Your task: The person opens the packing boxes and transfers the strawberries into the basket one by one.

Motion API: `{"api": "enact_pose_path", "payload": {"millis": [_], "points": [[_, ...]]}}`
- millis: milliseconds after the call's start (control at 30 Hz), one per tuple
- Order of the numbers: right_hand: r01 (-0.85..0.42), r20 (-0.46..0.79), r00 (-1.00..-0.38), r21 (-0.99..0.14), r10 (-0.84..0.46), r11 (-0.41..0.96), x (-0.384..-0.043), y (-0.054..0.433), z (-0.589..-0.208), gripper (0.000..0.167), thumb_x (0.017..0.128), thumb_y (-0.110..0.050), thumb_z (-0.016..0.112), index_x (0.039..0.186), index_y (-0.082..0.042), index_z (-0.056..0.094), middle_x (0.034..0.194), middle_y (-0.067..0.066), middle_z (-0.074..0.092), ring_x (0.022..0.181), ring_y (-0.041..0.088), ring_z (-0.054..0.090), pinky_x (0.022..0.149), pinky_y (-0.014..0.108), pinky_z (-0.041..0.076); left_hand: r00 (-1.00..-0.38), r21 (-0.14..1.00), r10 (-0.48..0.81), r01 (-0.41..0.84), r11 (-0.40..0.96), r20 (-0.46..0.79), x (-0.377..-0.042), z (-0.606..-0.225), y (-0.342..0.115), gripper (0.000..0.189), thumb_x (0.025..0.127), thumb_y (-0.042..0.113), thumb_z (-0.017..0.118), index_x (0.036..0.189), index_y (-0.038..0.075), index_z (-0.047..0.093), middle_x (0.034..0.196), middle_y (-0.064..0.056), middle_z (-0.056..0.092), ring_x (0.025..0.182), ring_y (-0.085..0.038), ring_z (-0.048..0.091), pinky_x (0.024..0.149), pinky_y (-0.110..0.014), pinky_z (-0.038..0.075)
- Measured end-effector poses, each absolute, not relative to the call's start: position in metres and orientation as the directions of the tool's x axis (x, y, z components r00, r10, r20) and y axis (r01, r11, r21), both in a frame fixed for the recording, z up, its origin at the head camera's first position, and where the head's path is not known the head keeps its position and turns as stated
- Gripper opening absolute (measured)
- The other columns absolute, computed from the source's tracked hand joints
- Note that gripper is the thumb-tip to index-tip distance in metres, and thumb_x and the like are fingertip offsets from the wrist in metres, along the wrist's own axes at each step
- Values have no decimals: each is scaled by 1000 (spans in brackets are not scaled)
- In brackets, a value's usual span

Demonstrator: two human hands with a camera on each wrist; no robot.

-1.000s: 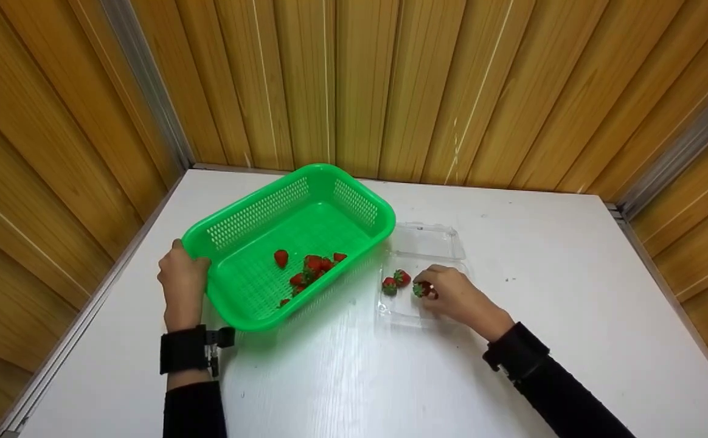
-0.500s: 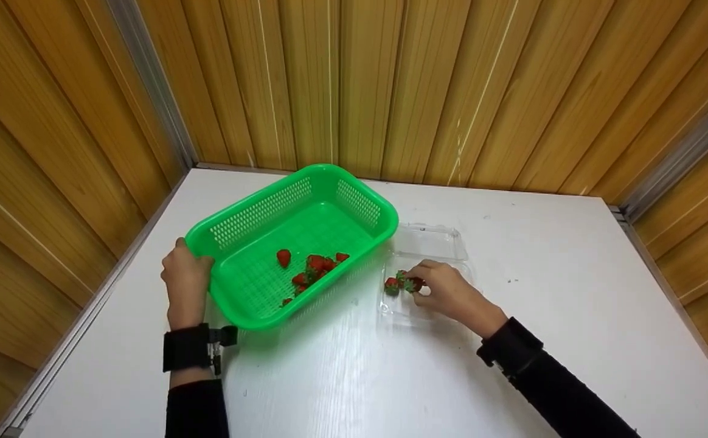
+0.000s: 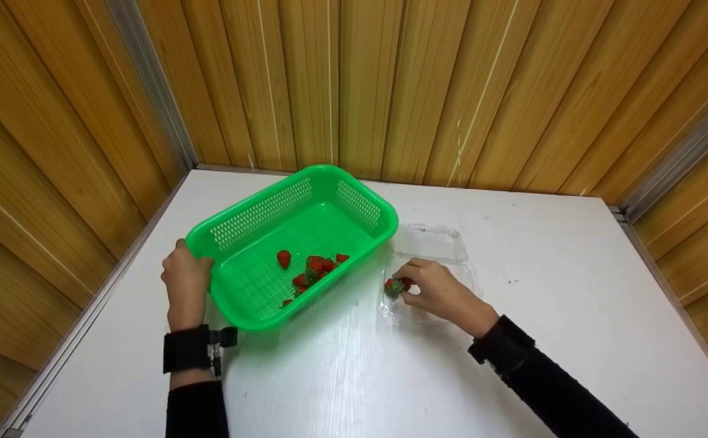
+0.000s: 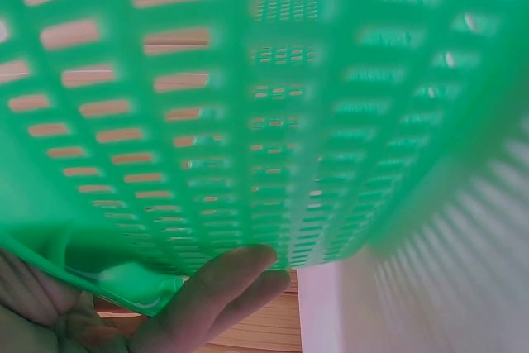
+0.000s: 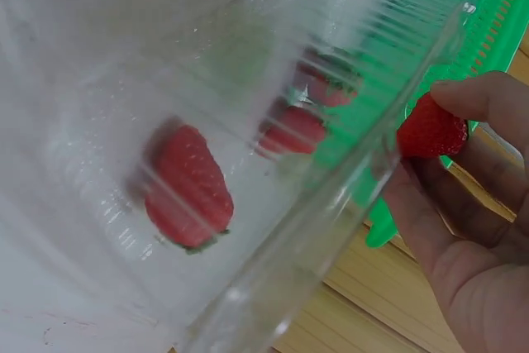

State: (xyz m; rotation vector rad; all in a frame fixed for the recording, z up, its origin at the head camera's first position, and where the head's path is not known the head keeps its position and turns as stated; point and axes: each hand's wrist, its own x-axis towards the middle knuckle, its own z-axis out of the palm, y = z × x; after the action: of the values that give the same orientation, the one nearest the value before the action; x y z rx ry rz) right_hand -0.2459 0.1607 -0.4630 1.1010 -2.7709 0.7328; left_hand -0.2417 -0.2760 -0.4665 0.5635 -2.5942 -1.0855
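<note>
My left hand (image 3: 185, 283) grips the rim at the near left end of a green plastic basket (image 3: 305, 222), fingers over its edge in the left wrist view. Inside lie several red strawberries (image 3: 315, 264), mostly bunched along the near wall. My right hand (image 3: 442, 291) pinches a strawberry (image 5: 432, 127) between thumb and fingertips, low over the left part of a clear plastic clamshell box (image 3: 430, 245). Through the box's wall, the right wrist view shows a strawberry (image 5: 190, 188) and more red fruit (image 5: 294, 130) farther off. The hand partly hides the box's strawberries in the head view.
The clamshell's lid lies folded back at the far side, near the basket's right corner. A white table (image 3: 548, 292) carries everything. Wood-patterned panels (image 3: 415, 91) rise behind it and on both sides, with metal strips at the corners.
My right hand has slid left across the clamshell with the strawberry in its fingers, up to the other strawberries there. My left hand and the basket have stayed in place.
</note>
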Motion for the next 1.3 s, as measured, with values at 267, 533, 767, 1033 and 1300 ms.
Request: {"api": "enact_pose_path", "payload": {"millis": [267, 533, 767, 1033, 1300], "points": [[-683, 244, -713, -449, -657, 576, -245, 146, -457, 17, 81, 5, 75, 96, -1, 72, 92, 7, 67, 83, 18, 69, 73, 27, 58, -891, 729, -442, -233, 644, 106, -242, -468, -277, 47, 89, -1, 55, 131, -21, 48, 109, -38, 62, 90, -44, 62, 77, -59, 53], [-697, 267, -708, -410, -654, 588, -244, 132, -451, 15, 84, -4, 78, 97, -3, 71, 93, 6, 67, 84, 16, 67, 72, 26, 57, -894, 728, -437, -236, 644, 96, -242, -467, -277, 47, 90, 0, 56, 131, -21, 48, 111, -39, 61, 95, -48, 63, 79, -61, 52], [-713, 277, -689, -425, -670, 558, -244, 118, -442, 14, 85, -5, 79, 95, -5, 69, 94, 5, 68, 83, 15, 68, 70, 24, 57, -892, 734, -444, -247, 633, 83, -241, -467, -277, 52, 91, 0, 56, 136, -21, 44, 116, -40, 60, 98, -50, 63, 80, -61, 53], [-768, 325, -632, -388, -703, 510, -247, 101, -428, 11, 86, -2, 75, 95, -6, 71, 92, 5, 65, 87, 16, 68, 75, 28, 56, -896, 730, -437, -251, 635, 72, -242, -466, -278, 51, 91, 1, 56, 136, -20, 44, 119, -42, 58, 105, -55, 60, 86, -65, 49], [-772, 329, -631, -364, -703, 522, -254, 84, -416, 16, 89, -6, 73, 105, -6, 75, 96, 6, 66, 92, 20, 63, 75, 28, 54, -896, 728, -437, -248, 639, 79, -242, -466, -277, 51, 92, 2, 57, 136, -21, 44, 119, -41, 58, 103, -53, 61, 84, -63, 51]]}}
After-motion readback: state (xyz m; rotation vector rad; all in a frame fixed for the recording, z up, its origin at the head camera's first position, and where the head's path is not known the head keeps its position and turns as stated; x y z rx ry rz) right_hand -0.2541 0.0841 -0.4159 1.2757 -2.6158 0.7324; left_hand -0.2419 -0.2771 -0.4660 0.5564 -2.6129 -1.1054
